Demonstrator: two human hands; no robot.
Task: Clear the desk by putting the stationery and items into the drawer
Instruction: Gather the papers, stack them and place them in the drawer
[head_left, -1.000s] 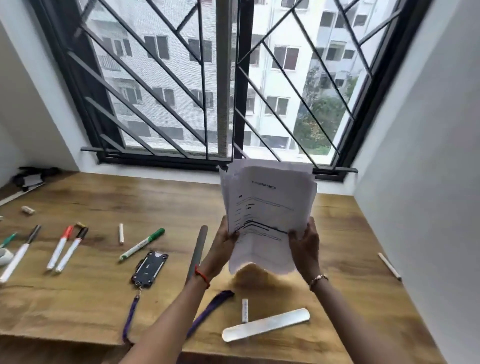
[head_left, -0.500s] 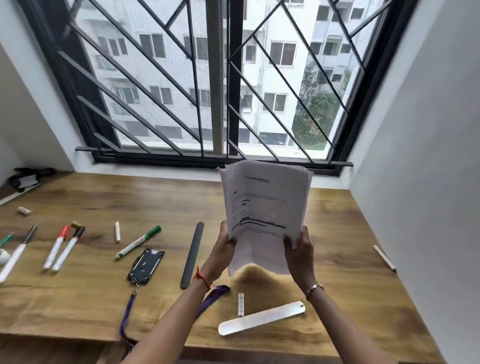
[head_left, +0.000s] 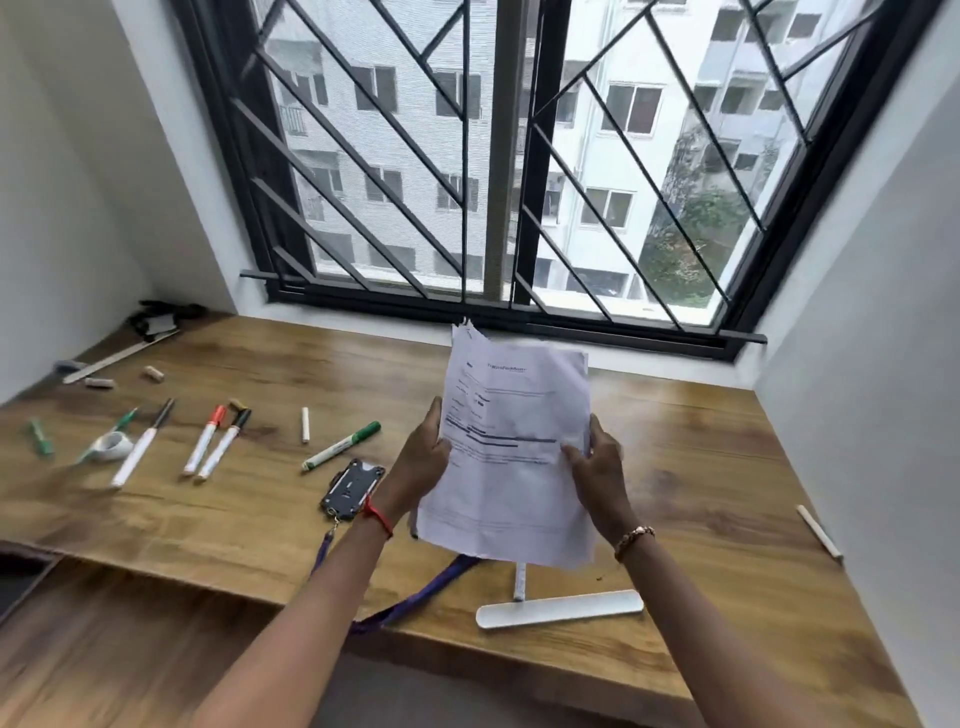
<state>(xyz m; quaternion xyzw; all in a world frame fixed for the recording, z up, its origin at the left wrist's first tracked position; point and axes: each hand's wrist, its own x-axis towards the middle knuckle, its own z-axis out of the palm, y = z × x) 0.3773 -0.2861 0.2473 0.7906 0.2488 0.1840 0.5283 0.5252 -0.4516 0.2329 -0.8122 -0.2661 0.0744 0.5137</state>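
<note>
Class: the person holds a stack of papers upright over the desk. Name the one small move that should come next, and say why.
Probably tap the lower edge of the papers on the desk to square them. The left hand and right hand grip the stack at its sides, clear of the wood, and its top edges look uneven.

VIEW head, single | MOUNT worn on person's head, above near edge of brown wood-grain desk (head_left: 701, 467) | FACING forward and down, toward black diagonal-barred window (head_left: 498, 156) | RANGE close; white printed paper sheaf (head_left: 514, 467) fills centre
</note>
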